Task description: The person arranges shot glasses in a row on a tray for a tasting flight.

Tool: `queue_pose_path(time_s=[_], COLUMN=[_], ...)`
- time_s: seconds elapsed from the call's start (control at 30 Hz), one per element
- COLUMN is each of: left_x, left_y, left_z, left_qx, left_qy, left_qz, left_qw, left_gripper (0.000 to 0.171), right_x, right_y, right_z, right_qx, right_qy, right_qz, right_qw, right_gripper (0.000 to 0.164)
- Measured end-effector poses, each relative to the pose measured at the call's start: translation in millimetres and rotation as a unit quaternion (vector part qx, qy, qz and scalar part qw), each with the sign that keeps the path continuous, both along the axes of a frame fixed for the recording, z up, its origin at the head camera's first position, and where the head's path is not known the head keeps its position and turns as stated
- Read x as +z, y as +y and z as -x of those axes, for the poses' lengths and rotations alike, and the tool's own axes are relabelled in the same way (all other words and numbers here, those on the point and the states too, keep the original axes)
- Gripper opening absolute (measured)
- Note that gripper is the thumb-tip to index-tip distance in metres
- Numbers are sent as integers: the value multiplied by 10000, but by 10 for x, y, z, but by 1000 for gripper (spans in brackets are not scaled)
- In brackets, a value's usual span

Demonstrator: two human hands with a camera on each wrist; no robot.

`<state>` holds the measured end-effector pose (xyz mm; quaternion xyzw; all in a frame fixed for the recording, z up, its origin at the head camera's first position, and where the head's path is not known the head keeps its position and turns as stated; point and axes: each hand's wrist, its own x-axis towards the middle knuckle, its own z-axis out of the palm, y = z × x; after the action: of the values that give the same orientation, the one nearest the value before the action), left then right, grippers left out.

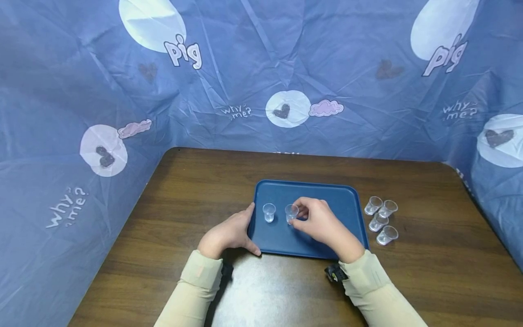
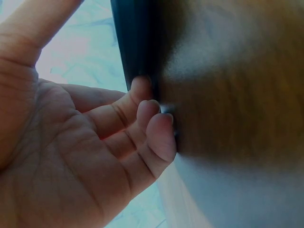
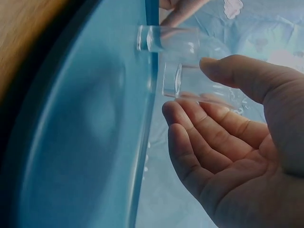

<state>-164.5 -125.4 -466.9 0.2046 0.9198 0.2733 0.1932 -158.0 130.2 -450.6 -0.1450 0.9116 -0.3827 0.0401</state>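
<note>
Over there, the right hand (image 1: 320,220) pinched a clear shot glass (image 1: 290,211) between thumb and fingers over the blue tray (image 1: 331,200), near another glass (image 1: 268,211), while the left hand (image 1: 230,230), thumb spread from fingers, touched the tray's edge.

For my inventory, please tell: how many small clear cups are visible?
6: one cup on the tray, one cup in the right hand, four cups on the table, right of the tray.
</note>
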Motion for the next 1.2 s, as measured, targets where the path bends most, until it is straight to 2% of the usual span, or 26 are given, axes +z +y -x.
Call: queue_pose_path(time_s=[0.3, 0.5, 1.2], left_x=[6, 14, 16], left_y=[4, 4, -1], left_z=[6, -8, -3], left_qx=[72, 38, 101], left_qy=[-84, -104, -104], left_qz=[29, 55, 139], left_qw=[9999, 9999, 9998], left_gripper=[139, 138, 137], right_x=[-39, -86, -169], right_y=[-146, -169, -226], right_z=[27, 67, 142], right_qx=[-35, -250, -405], right_qy=[-157, -163, -188], right_qz=[-211, -301, -231], right_qw=[9996, 9991, 9987], right_gripper=[22, 22, 24])
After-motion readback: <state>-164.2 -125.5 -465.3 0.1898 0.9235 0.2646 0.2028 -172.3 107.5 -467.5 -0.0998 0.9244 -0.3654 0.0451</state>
